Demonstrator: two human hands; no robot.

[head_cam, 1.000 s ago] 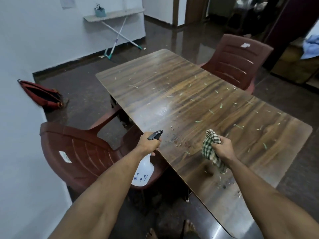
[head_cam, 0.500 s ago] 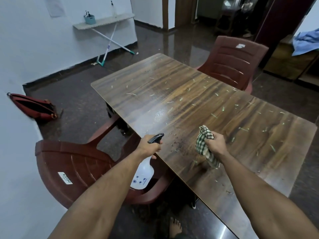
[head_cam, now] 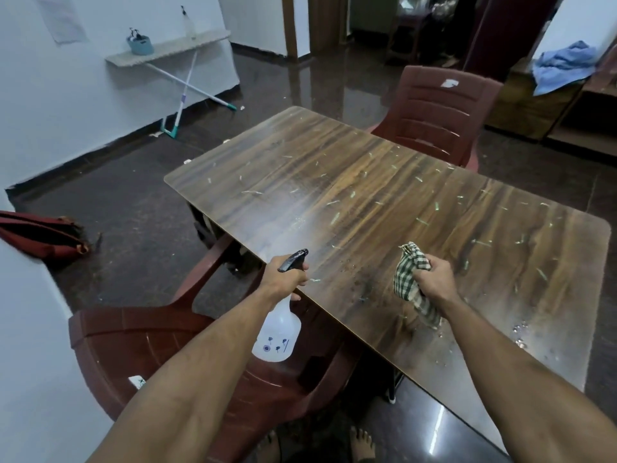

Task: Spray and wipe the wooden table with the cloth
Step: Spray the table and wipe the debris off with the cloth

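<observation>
A long wooden table (head_cam: 350, 182) fills the middle of the head view, strewn with small pale green scraps and dark crumbs. My left hand (head_cam: 283, 279) grips a translucent white spray bottle (head_cam: 277, 335) by its black trigger head, at the table's near left edge, nozzle pointing over the top. A faint white mist hangs over the wood ahead of the nozzle. My right hand (head_cam: 432, 279) is closed on a bunched green-and-white checked cloth (head_cam: 409, 275), held just above the near part of the table.
A maroon plastic chair (head_cam: 167, 355) stands under my left arm, another maroon chair (head_cam: 440, 111) at the far side. A red bag (head_cam: 40, 235) lies by the left wall. A mop (head_cam: 180, 105) leans under a wall shelf. My bare feet show at the bottom.
The view has shifted so the table sits further right and lower. A pale mist now shows over the wood in front of the nozzle. Both hands keep their holds.
</observation>
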